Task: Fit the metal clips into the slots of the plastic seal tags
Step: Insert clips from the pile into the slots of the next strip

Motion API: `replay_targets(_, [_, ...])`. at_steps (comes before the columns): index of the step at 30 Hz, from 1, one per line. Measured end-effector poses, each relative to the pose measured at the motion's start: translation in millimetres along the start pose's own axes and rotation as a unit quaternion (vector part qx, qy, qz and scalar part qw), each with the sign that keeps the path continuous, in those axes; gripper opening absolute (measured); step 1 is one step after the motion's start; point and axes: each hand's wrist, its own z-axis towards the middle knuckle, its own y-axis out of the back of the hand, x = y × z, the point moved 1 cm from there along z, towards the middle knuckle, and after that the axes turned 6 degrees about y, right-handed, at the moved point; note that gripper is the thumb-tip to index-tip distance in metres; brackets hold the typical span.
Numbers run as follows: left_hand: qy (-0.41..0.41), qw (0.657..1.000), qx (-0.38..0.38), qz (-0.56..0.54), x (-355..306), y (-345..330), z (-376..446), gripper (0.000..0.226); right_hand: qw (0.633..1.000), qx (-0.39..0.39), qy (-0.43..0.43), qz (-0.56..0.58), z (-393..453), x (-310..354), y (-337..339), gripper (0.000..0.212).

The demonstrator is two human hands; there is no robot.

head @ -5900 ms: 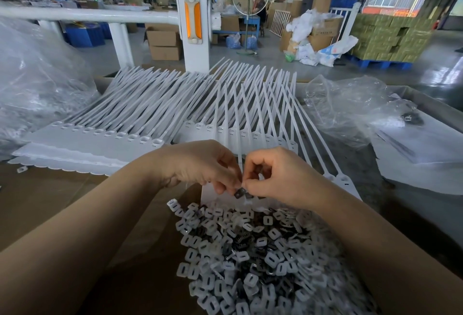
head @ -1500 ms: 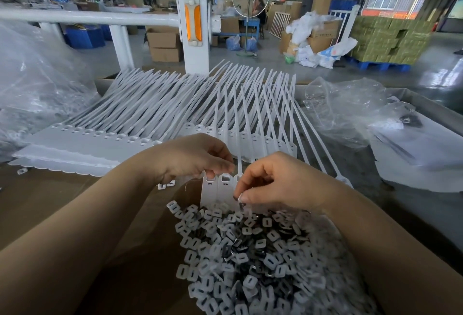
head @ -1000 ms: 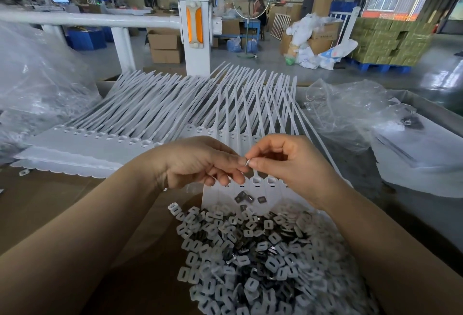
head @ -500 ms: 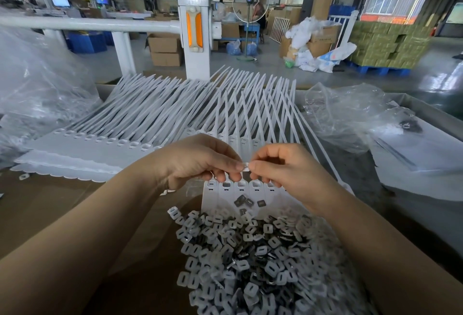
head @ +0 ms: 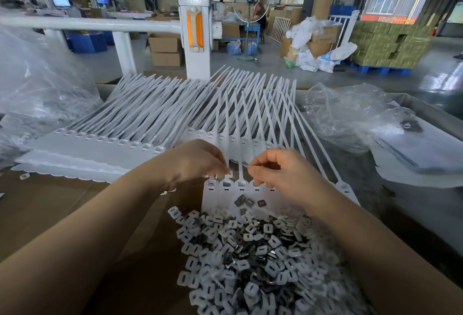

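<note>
Seal tags (head: pixel 226 189) under both hands: left hand (head: pixel 198 160) pinches small white piece (head: pixel 229 174), right hand (head: pixel 280 174) fingers curled, contents unclear.

Seal tags (head: pixel 226 190): matt white plastic. Loose clips (head: pixel 250 202): dark glossy metal. Worktop (head: pixel 50 202): matt brown cardboard. Bags (head: pixel 343 111): clear glossy film.

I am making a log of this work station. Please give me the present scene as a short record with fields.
setting: work table in a warehouse
left hand: fingertips pinch a small white piece at the tag heads
right hand: fingers curled above the same row; what it pinches cannot be told
seal tags: white, side by side, rectangular slots visible in their heads
loose clips: a few dark metal ones lying on the tags
parts pile: white pieces mixed with dark clips, nearest the camera
plastic bag: clear, crumpled, on the right
</note>
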Motion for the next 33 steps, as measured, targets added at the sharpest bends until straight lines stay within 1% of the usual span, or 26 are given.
replay_targets(2, [0.016,0.999,-0.008,0.033,0,-3,0,0.007,1.0,0.01,-0.011,-0.008,1,-2,0,0.004])
replay_targets(7, [0.037,0.997,0.008,0.067,-3,-6,2,0.008,0.998,0.04,-0.012,-0.04,1,-2,-1,0.002])
replay_targets(10, [0.04,0.997,0.017,0.07,-3,-7,1,0.01,0.998,0.042,-0.009,-0.043,1,-3,-1,0.002])
replay_targets(13, [0.036,0.996,0.015,0.086,-3,-9,1,0.006,0.997,0.045,0.0,-0.055,1,-3,-1,0.002])
replay_targets(19, [0.043,0.991,0.007,0.129,1,-12,1,0.018,0.997,0.048,0.003,-0.062,0,-4,-2,0.002])
replay_targets(25, [0.061,0.992,0.006,0.113,3,-13,2,0.022,0.997,0.052,0.001,-0.065,-1,-3,-3,0.001])
replay_targets(33, [0.072,0.995,0.012,0.067,-2,-12,4,0.017,0.995,0.055,0.001,-0.08,-1,-3,-5,0.004])
